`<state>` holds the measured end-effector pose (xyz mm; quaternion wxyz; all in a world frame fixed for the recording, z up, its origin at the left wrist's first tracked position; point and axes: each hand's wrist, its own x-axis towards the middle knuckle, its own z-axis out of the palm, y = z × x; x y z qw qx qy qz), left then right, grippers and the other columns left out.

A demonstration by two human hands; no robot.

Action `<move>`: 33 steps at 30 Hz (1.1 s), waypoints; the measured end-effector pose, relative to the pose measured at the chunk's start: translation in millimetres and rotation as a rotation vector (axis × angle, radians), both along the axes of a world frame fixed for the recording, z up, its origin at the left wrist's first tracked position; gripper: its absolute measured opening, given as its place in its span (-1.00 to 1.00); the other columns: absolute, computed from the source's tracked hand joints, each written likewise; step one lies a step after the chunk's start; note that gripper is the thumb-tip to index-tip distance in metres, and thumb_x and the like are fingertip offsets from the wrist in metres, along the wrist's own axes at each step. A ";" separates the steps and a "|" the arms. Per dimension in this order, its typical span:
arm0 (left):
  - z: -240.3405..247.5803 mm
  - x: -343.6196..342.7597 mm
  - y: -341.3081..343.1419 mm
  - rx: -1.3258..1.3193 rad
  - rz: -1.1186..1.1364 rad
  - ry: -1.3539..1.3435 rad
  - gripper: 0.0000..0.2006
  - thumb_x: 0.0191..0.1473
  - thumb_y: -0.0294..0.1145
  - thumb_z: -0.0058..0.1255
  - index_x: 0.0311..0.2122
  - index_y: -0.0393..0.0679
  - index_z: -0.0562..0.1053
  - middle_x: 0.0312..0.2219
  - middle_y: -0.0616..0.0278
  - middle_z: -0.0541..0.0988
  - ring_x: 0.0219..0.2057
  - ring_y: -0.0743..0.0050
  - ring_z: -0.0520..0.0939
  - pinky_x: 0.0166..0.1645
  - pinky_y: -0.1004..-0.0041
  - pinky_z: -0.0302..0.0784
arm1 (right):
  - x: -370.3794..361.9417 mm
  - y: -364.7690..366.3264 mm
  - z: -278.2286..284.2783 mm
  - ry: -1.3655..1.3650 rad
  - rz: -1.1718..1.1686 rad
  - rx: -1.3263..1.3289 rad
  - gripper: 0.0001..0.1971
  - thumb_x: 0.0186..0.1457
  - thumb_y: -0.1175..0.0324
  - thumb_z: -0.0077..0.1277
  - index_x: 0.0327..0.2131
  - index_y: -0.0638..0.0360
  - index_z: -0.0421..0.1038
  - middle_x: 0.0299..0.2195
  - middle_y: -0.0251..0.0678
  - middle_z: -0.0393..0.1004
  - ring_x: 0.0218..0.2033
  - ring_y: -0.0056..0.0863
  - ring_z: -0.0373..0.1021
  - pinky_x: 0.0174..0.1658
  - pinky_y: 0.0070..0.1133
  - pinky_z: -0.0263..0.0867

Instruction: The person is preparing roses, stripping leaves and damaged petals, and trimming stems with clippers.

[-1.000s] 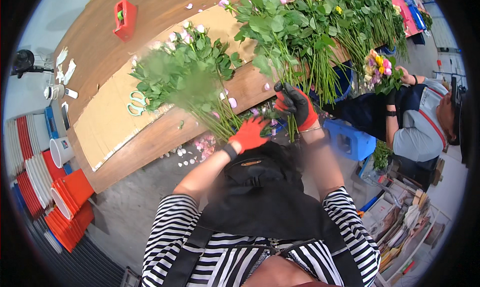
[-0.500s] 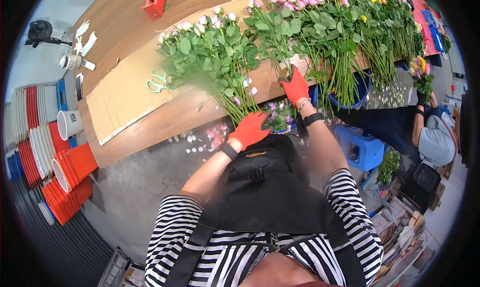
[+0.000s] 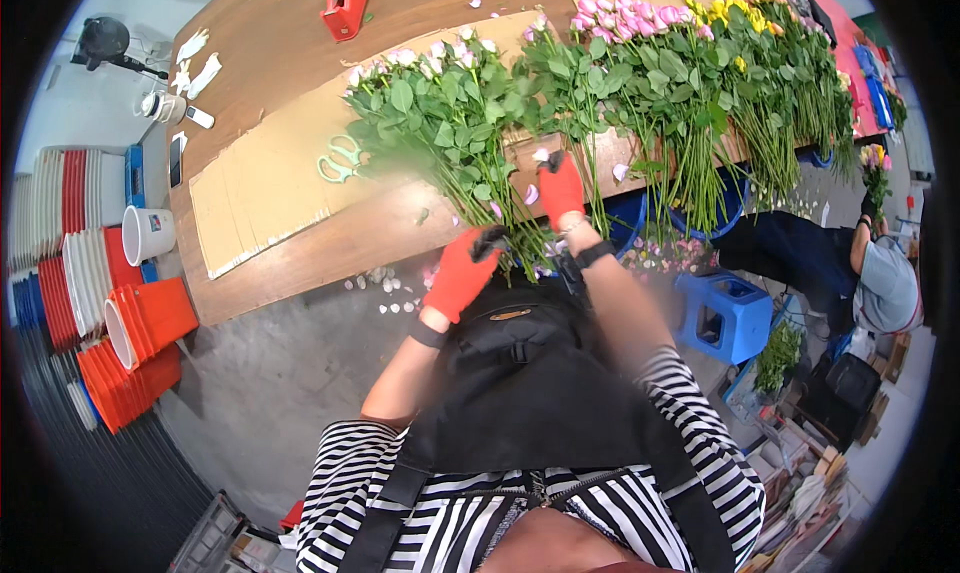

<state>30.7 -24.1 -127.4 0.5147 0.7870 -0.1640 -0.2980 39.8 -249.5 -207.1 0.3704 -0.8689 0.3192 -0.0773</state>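
My left hand (image 3: 462, 278), in a red glove with dark fingertips, is beside the cut stem ends of a bunch of pale pink roses (image 3: 440, 88). Its fingers are curled together; what they hold, if anything, is hidden. My right hand (image 3: 562, 188), gloved the same way, is at the table's front edge between that bunch and the rose stems to its right. Its fingers are bent closed, and a pale petal (image 3: 541, 155) shows at their tips; whether they grip it cannot be told. More petals lie about the stems.
Pink roses (image 3: 640, 18) and yellow roses (image 3: 735, 13) line the wooden table (image 3: 260, 298). Green-handled scissors (image 3: 338, 160) lie on cardboard (image 3: 260, 193); a red tape dispenser (image 3: 345, 8) is behind. Blue buckets (image 3: 625, 218), a blue stool (image 3: 725, 318) and a person (image 3: 880, 283) holding flowers are to the right.
My left hand has drawn back slightly left from the stems, its fingers now curled. My right hand has moved left, away from the right-hand rose stems. The view has shifted a little.
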 end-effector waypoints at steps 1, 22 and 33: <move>3.5 3.9 1.0 -0.115 0.095 0.184 -0.65 0.03 -0.44 0.04 -0.03 -0.24 0.42 -0.16 0.11 0.56 -0.12 0.38 0.55 0.02 0.44 0.41 | -3.7 -5.2 9.8 -0.115 -0.205 0.469 -0.74 0.05 0.33 0.00 -0.18 0.16 0.32 -0.42 -0.29 0.40 -0.40 -0.45 0.34 -0.34 -0.52 0.25; 51.5 81.8 -51.2 -0.645 0.400 0.220 -0.71 0.19 -0.40 -0.12 -0.01 -0.25 0.41 -0.19 0.23 0.54 -0.31 0.53 0.54 -0.19 0.54 0.49 | -126.0 -12.2 171.2 -0.182 0.055 1.196 -0.71 0.16 0.09 -0.12 -0.31 0.13 0.30 -0.59 -0.47 0.27 -0.71 -0.75 0.08 -0.66 -0.74 -0.04; 68.2 88.4 -37.6 -0.681 0.506 0.249 -0.72 0.18 -0.40 -0.12 -0.03 -0.27 0.41 -0.17 0.18 0.55 -0.24 0.50 0.55 -0.13 0.51 0.49 | -137.5 -24.6 164.8 -0.297 0.276 1.516 -0.71 0.16 0.13 -0.08 -0.24 0.16 0.29 -0.72 -0.52 0.13 -0.73 -0.75 0.03 -0.65 -0.73 -0.10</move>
